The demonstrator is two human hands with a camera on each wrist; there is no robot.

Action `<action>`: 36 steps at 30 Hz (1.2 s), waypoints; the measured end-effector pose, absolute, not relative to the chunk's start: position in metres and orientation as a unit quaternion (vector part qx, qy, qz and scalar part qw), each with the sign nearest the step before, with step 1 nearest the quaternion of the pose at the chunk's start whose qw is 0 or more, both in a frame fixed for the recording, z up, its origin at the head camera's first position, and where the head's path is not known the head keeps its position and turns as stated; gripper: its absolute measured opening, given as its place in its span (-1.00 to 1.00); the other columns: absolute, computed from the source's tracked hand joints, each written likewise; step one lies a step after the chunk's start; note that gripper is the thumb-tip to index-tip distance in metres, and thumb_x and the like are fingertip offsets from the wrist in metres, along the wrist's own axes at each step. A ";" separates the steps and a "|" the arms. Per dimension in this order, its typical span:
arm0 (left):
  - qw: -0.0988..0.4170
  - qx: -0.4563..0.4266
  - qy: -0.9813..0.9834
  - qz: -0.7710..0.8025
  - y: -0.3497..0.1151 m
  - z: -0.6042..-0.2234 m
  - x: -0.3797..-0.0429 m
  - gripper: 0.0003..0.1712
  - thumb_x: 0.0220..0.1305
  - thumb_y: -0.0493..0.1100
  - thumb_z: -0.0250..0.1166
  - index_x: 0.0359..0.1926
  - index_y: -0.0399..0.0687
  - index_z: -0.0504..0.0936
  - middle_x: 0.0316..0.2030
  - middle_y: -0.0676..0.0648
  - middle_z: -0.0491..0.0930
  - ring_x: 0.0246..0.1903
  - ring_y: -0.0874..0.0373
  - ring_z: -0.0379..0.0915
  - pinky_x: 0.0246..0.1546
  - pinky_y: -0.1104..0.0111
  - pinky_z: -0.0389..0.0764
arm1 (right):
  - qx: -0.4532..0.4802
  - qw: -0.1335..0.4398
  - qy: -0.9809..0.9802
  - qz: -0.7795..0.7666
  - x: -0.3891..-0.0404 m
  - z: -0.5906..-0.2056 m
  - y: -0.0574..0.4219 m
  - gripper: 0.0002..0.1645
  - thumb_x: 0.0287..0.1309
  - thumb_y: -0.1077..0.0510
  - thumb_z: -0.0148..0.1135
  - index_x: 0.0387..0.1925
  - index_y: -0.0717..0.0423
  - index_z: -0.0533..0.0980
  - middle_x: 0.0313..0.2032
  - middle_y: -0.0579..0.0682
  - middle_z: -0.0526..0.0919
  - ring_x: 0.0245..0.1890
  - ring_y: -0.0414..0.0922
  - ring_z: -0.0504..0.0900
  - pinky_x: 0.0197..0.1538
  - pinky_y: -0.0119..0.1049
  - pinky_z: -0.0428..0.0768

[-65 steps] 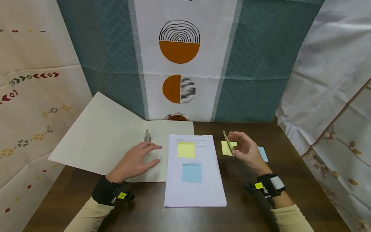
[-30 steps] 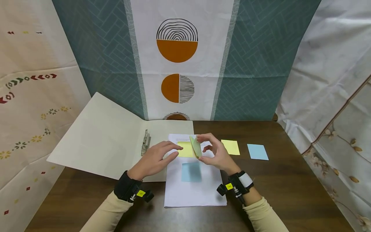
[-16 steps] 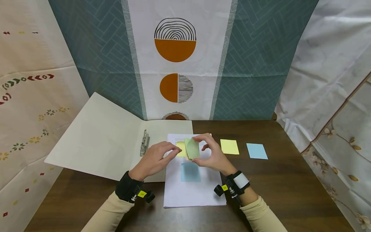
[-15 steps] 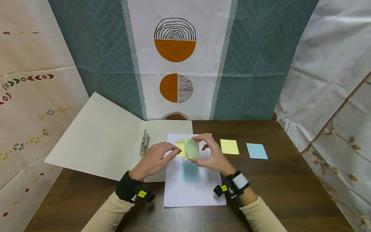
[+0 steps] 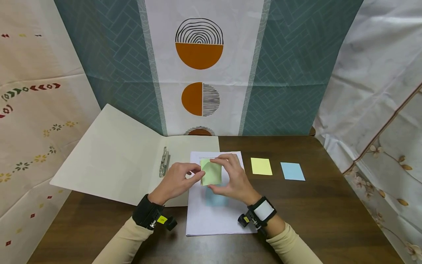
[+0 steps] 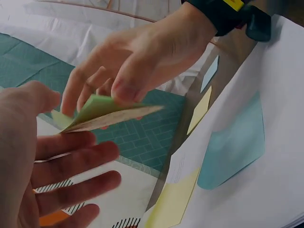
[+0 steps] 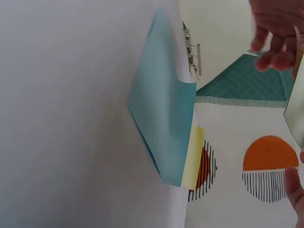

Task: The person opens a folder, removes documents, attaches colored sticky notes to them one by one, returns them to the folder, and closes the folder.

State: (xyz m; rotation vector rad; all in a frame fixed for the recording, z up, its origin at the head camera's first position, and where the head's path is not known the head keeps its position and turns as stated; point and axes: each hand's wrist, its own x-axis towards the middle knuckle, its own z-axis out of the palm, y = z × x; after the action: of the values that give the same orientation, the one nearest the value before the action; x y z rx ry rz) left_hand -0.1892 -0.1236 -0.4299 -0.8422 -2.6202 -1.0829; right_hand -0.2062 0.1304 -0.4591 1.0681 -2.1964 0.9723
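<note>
A pad of green sticky notes (image 5: 211,173) is held up over the white paper stack (image 5: 221,222). My right hand (image 5: 235,181) grips it by its top and bottom edges between fingers and thumb. At the pad's left edge is my left hand (image 5: 178,182); its forefinger meets the corner in the left wrist view, thumb apart and other fingers extended. There the top green sheet (image 6: 95,105) bends away from the paler layers beneath. A blue note (image 5: 215,200) sticks to the paper below the pad. The yellow note (image 6: 176,199) above it is mostly hidden in the head view.
A white folder (image 5: 115,157) lies spread at the left, its cover slanting up, with a metal clip (image 5: 164,163) inside; the papers overlap its right part. A yellow note (image 5: 261,166) and a blue note (image 5: 292,171) lie on the brown table (image 5: 316,209). Cloths hang behind and beside it.
My right hand has brought the pad left from beside the table's yellow note to over the papers, turning its green face toward the head camera. My left hand has moved right to the pad's edge.
</note>
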 end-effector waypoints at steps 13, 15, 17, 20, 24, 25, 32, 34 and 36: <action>0.158 -0.301 -0.868 -0.362 -0.119 -0.430 -0.187 -0.93 0.45 -0.28 0.47 -0.20 -0.18 0.88 -0.34 -0.06 0.89 -0.32 0.10 0.79 -0.27 0.32 0.82 | 0.405 0.324 -0.815 0.260 -0.204 -0.460 0.121 0.09 -0.23 -0.06 0.92 0.38 0.05 0.60 0.22 0.17 0.59 0.24 0.08 0.56 0.08 -0.08 0.71; 0.162 -0.299 -0.868 -0.361 -0.118 -0.430 -0.187 -0.93 0.44 -0.29 0.48 -0.21 -0.18 0.88 -0.34 -0.07 0.89 -0.33 0.10 0.79 -0.28 0.36 0.80 | 0.405 0.328 -0.815 0.253 -0.204 -0.460 0.121 0.10 -0.23 -0.06 0.93 0.39 0.05 0.60 0.22 0.17 0.59 0.24 0.08 0.55 0.09 -0.09 0.70; 0.166 -0.297 -0.868 -0.361 -0.118 -0.430 -0.187 -0.93 0.43 -0.29 0.48 -0.22 -0.18 0.88 -0.34 -0.08 0.89 -0.34 0.09 0.79 -0.29 0.38 0.78 | 0.404 0.327 -0.817 0.251 -0.204 -0.460 0.120 0.09 -0.21 -0.06 0.92 0.39 0.05 0.59 0.23 0.17 0.58 0.25 0.08 0.55 0.09 -0.09 0.70; 0.172 -0.295 -0.869 -0.359 -0.119 -0.431 -0.188 -0.92 0.42 -0.30 0.48 -0.24 -0.20 0.88 -0.34 -0.10 0.89 -0.35 0.08 0.79 -0.31 0.40 0.77 | 0.401 0.324 -0.819 0.253 -0.203 -0.461 0.121 0.09 -0.19 -0.08 0.92 0.40 0.02 0.59 0.25 0.18 0.57 0.28 0.09 0.54 0.11 -0.05 0.72; 0.187 -0.286 -0.870 -0.356 -0.121 -0.432 -0.189 -0.91 0.43 -0.31 0.48 -0.24 -0.24 0.88 -0.31 -0.13 0.90 -0.35 0.06 0.79 -0.31 0.39 0.77 | 0.390 0.326 -0.815 0.278 -0.204 -0.461 0.124 0.14 -0.24 -0.07 0.94 0.41 0.04 0.56 0.29 0.22 0.55 0.31 0.13 0.52 0.12 0.03 0.72; 0.195 -0.281 -0.872 -0.350 -0.122 -0.433 -0.190 -0.91 0.42 -0.30 0.48 -0.24 -0.25 0.88 -0.32 -0.14 0.89 -0.36 0.05 0.79 -0.32 0.38 0.77 | 0.384 0.325 -0.813 0.292 -0.204 -0.461 0.124 0.15 -0.23 -0.04 0.94 0.43 0.06 0.55 0.30 0.23 0.54 0.32 0.14 0.51 0.14 0.06 0.70; 0.265 -0.250 -0.886 -0.287 -0.128 -0.433 -0.192 -0.89 0.35 -0.26 0.54 -0.26 -0.26 0.89 -0.36 -0.14 0.88 -0.44 0.08 0.71 -0.41 0.37 0.68 | 0.315 0.251 -0.808 0.430 -0.207 -0.462 0.130 0.07 -0.03 0.18 0.82 0.51 0.16 0.49 0.30 0.21 0.56 0.28 0.13 0.55 0.10 0.04 0.69; 0.271 -0.248 -0.888 -0.278 -0.129 -0.433 -0.193 -0.90 0.33 -0.26 0.55 -0.25 -0.25 0.89 -0.37 -0.13 0.88 -0.45 0.09 0.68 -0.42 0.38 0.66 | 0.288 0.226 -0.805 0.466 -0.207 -0.460 0.131 0.04 0.03 0.22 0.78 0.53 0.17 0.49 0.30 0.21 0.59 0.25 0.13 0.60 0.04 -0.05 0.69; 0.274 -0.250 -0.888 -0.273 -0.129 -0.433 -0.194 -0.92 0.32 -0.27 0.56 -0.25 -0.24 0.90 -0.37 -0.13 0.88 -0.47 0.09 0.67 -0.44 0.39 0.64 | 0.270 0.211 -0.803 0.487 -0.207 -0.459 0.130 0.00 0.09 0.22 0.75 0.55 0.15 0.49 0.29 0.22 0.62 0.22 0.15 0.65 0.02 -0.13 0.70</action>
State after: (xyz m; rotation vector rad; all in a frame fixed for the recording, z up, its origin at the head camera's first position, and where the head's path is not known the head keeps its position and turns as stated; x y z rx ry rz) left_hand -0.1936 -0.1286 -0.4334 -0.6720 -2.3878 -0.7329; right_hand -0.2070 0.1305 -0.4589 0.7492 -2.2320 1.3531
